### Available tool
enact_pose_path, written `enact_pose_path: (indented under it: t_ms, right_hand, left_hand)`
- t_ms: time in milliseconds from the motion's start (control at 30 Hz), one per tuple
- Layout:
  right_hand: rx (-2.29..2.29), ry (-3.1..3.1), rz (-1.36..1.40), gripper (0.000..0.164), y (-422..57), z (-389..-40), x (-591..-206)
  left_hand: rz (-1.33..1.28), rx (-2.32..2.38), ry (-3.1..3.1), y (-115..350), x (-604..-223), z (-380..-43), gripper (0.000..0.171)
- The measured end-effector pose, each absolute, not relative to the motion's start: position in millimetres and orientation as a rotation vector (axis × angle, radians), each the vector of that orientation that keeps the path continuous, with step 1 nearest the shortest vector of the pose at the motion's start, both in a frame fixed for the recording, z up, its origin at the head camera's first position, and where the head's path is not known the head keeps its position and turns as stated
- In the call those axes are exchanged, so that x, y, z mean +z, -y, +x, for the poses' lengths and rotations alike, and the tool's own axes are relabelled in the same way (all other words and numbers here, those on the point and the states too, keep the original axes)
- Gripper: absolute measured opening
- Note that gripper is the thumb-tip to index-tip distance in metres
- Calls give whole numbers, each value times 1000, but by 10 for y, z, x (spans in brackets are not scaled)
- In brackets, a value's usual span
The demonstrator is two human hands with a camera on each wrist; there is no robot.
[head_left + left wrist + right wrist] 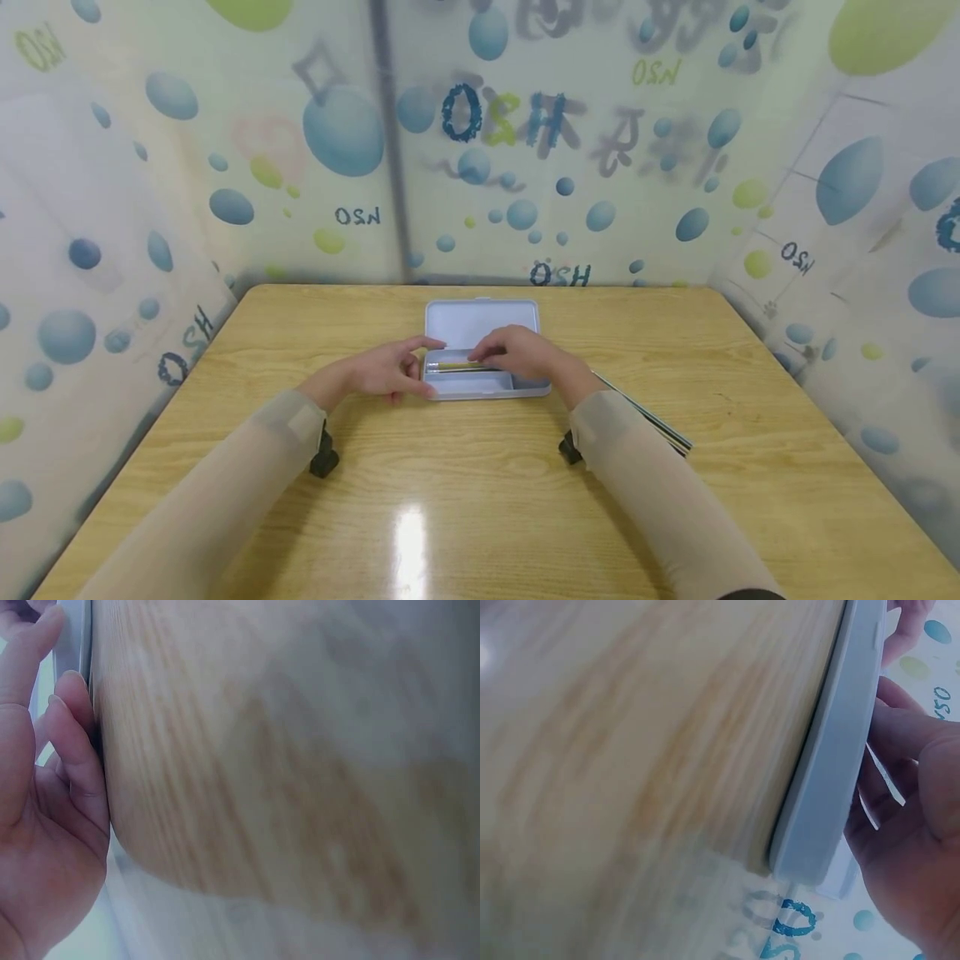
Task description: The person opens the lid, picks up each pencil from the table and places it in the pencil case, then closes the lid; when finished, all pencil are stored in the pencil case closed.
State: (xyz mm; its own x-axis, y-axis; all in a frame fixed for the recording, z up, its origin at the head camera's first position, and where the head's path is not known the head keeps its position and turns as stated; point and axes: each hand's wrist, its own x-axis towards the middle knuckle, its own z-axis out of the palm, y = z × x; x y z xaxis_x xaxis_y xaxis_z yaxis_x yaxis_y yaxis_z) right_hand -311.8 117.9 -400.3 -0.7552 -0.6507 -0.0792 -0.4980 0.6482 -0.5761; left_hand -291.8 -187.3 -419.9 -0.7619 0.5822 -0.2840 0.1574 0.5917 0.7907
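A pale blue-grey pencil case (469, 384) lies on the table with its lid (482, 320) raised. Pencils (452, 366), one yellow and one dark, lie lengthwise in its rear compartment. My left hand (382, 369) holds the case's left end, thumb at the front corner and index finger near the hinge side. Over the right half of the case, my right hand (517, 350) pinches the right part of the pencils, whose ends its fingers partly hide. In the right wrist view, the front wall of the case (829, 780) runs beside the right hand (922, 802).
More thin dark pencils (652, 421) lie on the table to the right, partly behind the right forearm. The wooden table (450, 483) meets patterned curtain walls (480, 200) at the back and sides.
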Motion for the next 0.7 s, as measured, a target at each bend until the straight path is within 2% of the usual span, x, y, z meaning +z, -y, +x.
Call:
enact_pose_path:
  t_ms: [267, 700]
  right_hand:
    - [-845, -2646, -856, 23, -1419, -3081, -3946]
    - [-877, -2745, -708, 26, -2347, -2912, -3842]
  left_hand:
    - [593, 1076, -2297, 1876, -4197, -2902, 89]
    - [633, 1071, -2310, 1885, -4248, -2916, 93]
